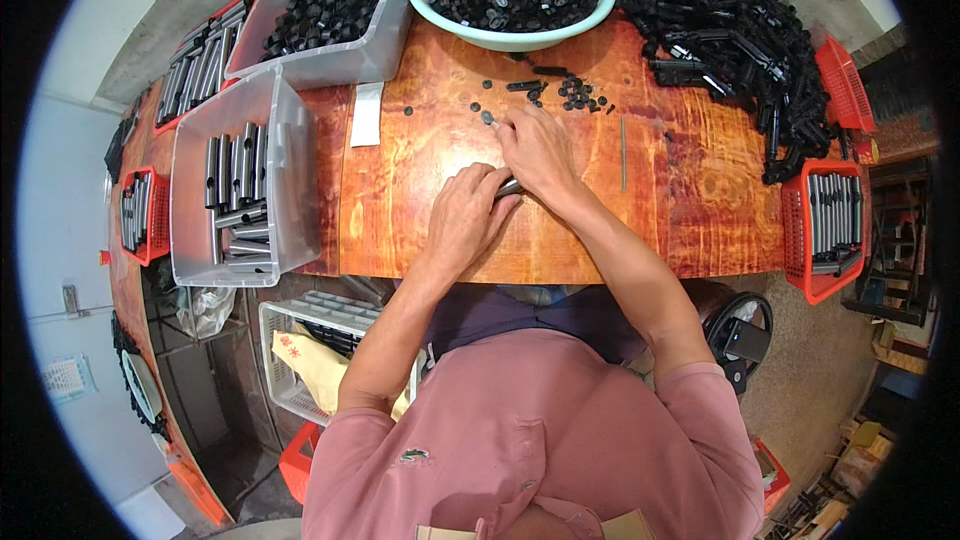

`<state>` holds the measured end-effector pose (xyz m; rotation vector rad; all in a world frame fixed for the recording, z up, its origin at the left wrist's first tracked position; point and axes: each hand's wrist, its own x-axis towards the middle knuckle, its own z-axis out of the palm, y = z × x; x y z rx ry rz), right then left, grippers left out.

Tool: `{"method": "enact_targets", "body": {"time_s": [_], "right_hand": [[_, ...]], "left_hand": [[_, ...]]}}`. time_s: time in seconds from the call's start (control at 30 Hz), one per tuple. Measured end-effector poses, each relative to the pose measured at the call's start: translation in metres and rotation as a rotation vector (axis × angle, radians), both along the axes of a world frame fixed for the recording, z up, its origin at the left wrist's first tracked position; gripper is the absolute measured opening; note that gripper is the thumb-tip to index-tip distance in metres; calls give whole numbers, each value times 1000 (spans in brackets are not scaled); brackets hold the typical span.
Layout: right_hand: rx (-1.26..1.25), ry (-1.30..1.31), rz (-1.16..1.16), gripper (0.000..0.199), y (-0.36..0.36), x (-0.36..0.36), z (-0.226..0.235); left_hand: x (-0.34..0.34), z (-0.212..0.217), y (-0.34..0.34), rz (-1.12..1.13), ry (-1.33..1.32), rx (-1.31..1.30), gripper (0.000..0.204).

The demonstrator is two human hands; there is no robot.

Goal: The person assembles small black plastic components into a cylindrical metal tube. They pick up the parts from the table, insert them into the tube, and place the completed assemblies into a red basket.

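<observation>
My left hand [464, 212] is closed around a short dark metal tube [509, 187], whose end sticks out toward my right wrist. Just beyond it, my right hand [540, 152] rests low over the table with bent fingers drawn together. Its fingertips are beside a small oval grey cap [487, 117]; whether something is pinched between them is hidden. Past that hand lie several small round black caps [577, 95] and a short black stick-like part [523, 86]. A thin metal rod [624, 152] lies to the right.
A pale green basin [510, 38] of black parts stands at the back. Clear bins [297, 190] with tubes and black pieces are on the left. Black parts are heaped [720, 40] back right. A red basket [822, 230] of tubes sits at the right edge.
</observation>
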<state>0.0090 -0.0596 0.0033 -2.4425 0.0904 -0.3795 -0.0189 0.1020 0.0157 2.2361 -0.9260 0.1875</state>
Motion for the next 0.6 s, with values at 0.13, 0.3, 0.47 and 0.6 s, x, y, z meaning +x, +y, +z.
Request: {"method": "enact_targets", "body": {"time_s": [0.13, 0.3, 0.47, 0.6], "right_hand": [[-18, -18, 1, 20, 0, 0, -3], [11, 23, 3, 20, 0, -5, 2], [120, 49, 9, 22, -6, 2, 0], [550, 223, 31, 24, -28, 2, 7]], "left_hand": [[-1, 3, -1, 10, -9, 66, 35], [-5, 3, -3, 34, 15, 63, 32], [1, 5, -3, 19, 39, 63, 34], [-2, 4, -3, 19, -29, 128, 36]]}}
